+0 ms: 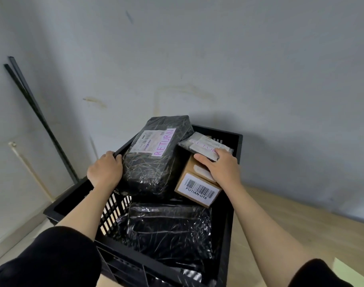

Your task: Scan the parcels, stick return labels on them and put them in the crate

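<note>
A black slatted crate (226, 235) holds several parcels. A big black plastic-wrapped parcel (150, 172) with a white label reading RETURN (164, 145) lies tilted against the crate's left rim. My left hand (105, 172) rests on that rim, touching the parcel's side. A brown cardboard box (195, 190) with a barcode label sits to the right. On top of it lies a small flat black parcel (203, 145) with a return label, and my right hand (220, 165) presses down on its near end. Another black parcel (168, 230) lies lower in the crate.
The crate stands on a light wooden surface (280, 216) against a grey wall. Two thin black rods (38, 119) lean on the wall at the left. A pale green sheet corner (350, 274) shows at the bottom right.
</note>
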`<state>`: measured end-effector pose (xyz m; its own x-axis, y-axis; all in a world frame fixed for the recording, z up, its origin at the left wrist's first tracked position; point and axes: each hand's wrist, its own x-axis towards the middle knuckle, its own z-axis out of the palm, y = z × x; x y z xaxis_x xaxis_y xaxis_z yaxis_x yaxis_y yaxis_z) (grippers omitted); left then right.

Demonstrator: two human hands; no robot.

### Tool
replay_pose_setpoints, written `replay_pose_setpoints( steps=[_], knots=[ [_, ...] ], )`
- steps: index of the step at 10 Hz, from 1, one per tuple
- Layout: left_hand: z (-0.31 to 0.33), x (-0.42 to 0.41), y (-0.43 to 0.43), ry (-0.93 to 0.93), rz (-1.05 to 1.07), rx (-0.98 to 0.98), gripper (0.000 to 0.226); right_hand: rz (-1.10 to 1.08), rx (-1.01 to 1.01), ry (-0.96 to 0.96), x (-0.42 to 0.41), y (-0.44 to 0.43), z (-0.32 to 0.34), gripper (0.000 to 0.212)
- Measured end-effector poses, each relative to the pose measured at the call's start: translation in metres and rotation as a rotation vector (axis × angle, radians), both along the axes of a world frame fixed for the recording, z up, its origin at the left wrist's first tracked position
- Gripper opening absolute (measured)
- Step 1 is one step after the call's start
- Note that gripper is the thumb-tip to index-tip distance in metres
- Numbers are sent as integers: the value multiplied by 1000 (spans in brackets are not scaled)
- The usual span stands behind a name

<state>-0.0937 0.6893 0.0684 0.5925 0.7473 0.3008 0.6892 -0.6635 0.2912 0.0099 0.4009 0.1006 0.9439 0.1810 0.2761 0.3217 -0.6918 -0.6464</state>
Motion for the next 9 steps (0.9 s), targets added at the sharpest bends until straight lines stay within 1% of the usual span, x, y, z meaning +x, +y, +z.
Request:
replay_pose_setpoints(
  steps=[2, 3, 4, 5, 6, 7, 8, 9],
  knots=[
    [0, -1, -1, 5, -15, 12, 43, 87, -239, 135, 13, 2, 4, 81],
    [0, -1, -3, 1, -4, 27, 43, 79, -420, 122, 13, 5, 3, 87],
    [0, -2, -5, -5, 6, 37, 44, 124, -486, 57, 10, 8, 2, 75],
    [0, -2, -8, -5, 6, 22, 44, 159, -379, 25, 7, 10, 3, 62],
    [4, -5, -10, -47, 0, -13, 41, 156, -362, -14, 3, 12, 3, 58],
    [8, -6, -14, -152, -44, -56, 37, 169, -292, -5, 2, 11, 3, 54],
    [14, -6, -28, -219, -75, -149, 39, 207, -269, -8, -5, 1, 7, 51],
    [25, -1, -52, -225, -164, -143, 41, 199, -292, -74, -6, -16, 11, 49]
  ],
)
